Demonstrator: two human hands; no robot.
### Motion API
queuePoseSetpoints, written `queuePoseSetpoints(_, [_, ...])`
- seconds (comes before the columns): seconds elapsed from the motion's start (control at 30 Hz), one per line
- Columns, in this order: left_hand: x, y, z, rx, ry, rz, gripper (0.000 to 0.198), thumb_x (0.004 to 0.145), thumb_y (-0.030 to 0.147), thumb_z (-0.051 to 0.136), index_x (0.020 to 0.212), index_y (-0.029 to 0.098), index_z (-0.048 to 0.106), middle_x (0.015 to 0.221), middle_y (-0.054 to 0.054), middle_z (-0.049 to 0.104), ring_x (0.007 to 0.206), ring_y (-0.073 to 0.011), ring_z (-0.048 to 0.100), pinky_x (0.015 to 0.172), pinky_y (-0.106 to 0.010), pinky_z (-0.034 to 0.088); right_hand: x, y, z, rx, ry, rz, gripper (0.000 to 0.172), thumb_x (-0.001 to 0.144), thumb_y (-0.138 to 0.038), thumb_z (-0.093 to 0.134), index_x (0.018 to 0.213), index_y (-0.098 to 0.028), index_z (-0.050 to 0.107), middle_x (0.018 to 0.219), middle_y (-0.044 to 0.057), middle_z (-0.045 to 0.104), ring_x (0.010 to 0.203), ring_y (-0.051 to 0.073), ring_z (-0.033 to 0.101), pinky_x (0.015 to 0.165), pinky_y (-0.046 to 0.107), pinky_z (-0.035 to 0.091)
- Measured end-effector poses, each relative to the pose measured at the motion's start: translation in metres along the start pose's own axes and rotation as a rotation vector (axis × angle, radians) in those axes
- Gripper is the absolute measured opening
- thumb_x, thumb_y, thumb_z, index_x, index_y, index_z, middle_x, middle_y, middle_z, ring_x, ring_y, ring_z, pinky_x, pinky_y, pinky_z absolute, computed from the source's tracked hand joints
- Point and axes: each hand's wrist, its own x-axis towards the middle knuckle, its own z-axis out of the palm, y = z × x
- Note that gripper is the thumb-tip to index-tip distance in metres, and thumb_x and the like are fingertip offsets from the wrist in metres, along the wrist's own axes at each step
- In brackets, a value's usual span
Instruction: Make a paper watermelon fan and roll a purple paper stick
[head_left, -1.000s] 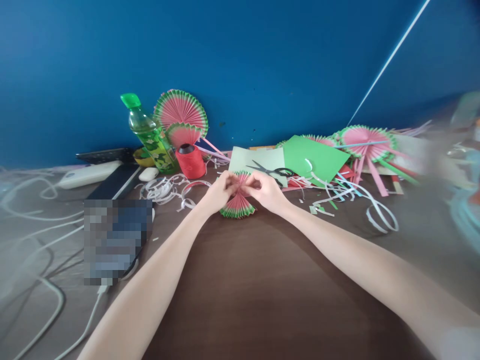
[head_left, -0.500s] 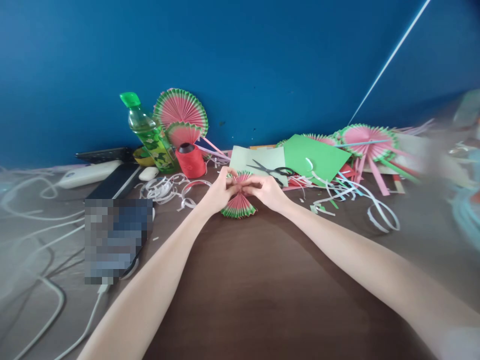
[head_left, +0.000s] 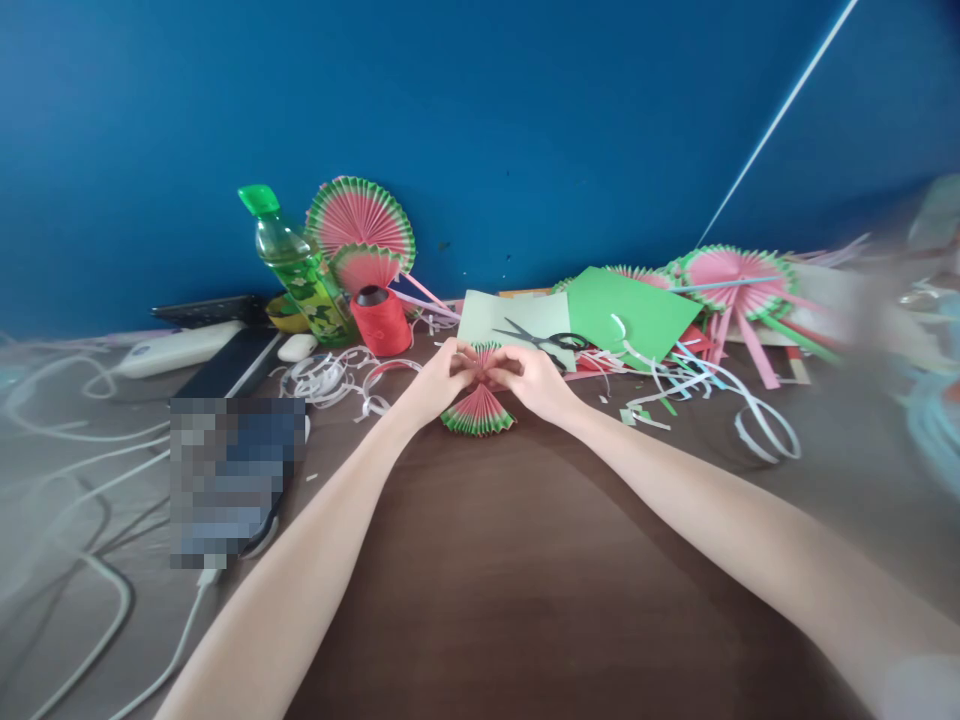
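My L hand (head_left: 444, 388) & R hand (head_left: 531, 385) meet at a pink pleated paper pc (head_left: 478, 415) w/ green edges, right under the fingertips on the brown desk (head_left: 480, 580). L thumb & index are bent in, nearly closed, pinching it at the narrow mid; R ones do same, tips just beside L's. Can't tell how tight, bc tips hide part of the folds. One half fans out on my side of the fingers; other half shows beyond them, btwn the hands.

Just past R fingers: black scissors (head_left: 568, 342), blades apart, on a pale sheet (head_left: 480, 315). Farther R, a bright green sheet (head_left: 626, 312), then a pleated fan (head_left: 727, 275) w/ pink strips. Paper scraps (head_left: 643, 418) lie R of R hand.

L of L fingers: curly white strips (head_left: 324, 380). Beyond those, a red cylinder (head_left: 382, 328) w/ dark top, then a green-capped bottle (head_left: 296, 275) & a big round fan (head_left: 364, 225) up by the blue wall (head_left: 525, 130). Well L of fingers, nearer me: blurred-out device (head_left: 244, 480), white cable (head_left: 180, 640) plugged in.
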Motion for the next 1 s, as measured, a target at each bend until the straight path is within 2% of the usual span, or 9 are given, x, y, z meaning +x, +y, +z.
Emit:
queuePoseSetpoints(0.1, [0.001,-0.001,-0.001,0.001,-0.019,0.022,0.022,0.069,0.008,0.056,0.086,0.017,0.045,0.079,-0.002,0.062,0.078,-0.0141,0.059,0.077,-0.032,0.045,0.001,0.001,-0.001,-0.016,0.011,-0.007,0.003,0.074,-0.017,0.056,0.074,-0.017,0.059,0.074,0.001,0.066,0.068,0.015,0.064,0.07,0.034,0.052])
queuePoseSetpoints(0.3, [0.002,-0.001,0.0,0.038,0.06,0.025,0.013,0.072,0.019,0.06,0.081,0.015,0.051,0.077,-0.002,0.061,0.074,-0.0136,0.059,0.075,-0.032,0.046,0.001,0.002,0.0,0.013,0.058,-0.008,0.004,0.073,-0.019,0.059,0.076,-0.016,0.059,0.076,0.002,0.065,0.069,0.015,0.062,0.071,0.033,0.051])
queuePoseSetpoints(0.47, [0.004,-0.002,0.002,0.038,0.06,0.016,0.012,0.069,0.021,0.063,0.074,0.015,0.053,0.074,-0.001,0.061,0.069,-0.0133,0.058,0.072,-0.031,0.045,0.0,-0.001,0.0,-0.022,0.124,-0.08,0.009,0.073,-0.018,0.058,0.082,-0.017,0.059,0.079,0.003,0.064,0.074,0.014,0.06,0.071,0.031,0.049])
queuePoseSetpoints(0.73, [0.003,-0.004,0.003,0.017,0.043,0.039,0.01,0.069,0.023,0.062,0.074,0.016,0.056,0.073,0.0,0.062,0.069,-0.0127,0.058,0.069,-0.029,0.045,-0.005,-0.008,0.001,-0.18,0.142,-0.175,0.004,0.076,-0.018,0.055,0.078,-0.019,0.059,0.079,0.002,0.064,0.075,0.014,0.058,0.071,0.03,0.047])
queuePoseSetpoints(1.0, [0.001,-0.001,0.002,0.141,0.054,0.041,0.011,0.071,0.024,0.058,0.075,0.016,0.064,0.068,0.0,0.062,0.061,-0.0115,0.054,0.061,-0.025,0.041,-0.008,-0.011,0.003,-0.272,0.125,-0.264,0.008,0.08,-0.017,0.052,0.081,-0.02,0.06,0.083,0.002,0.064,0.072,0.014,0.057,0.068,0.029,0.046])
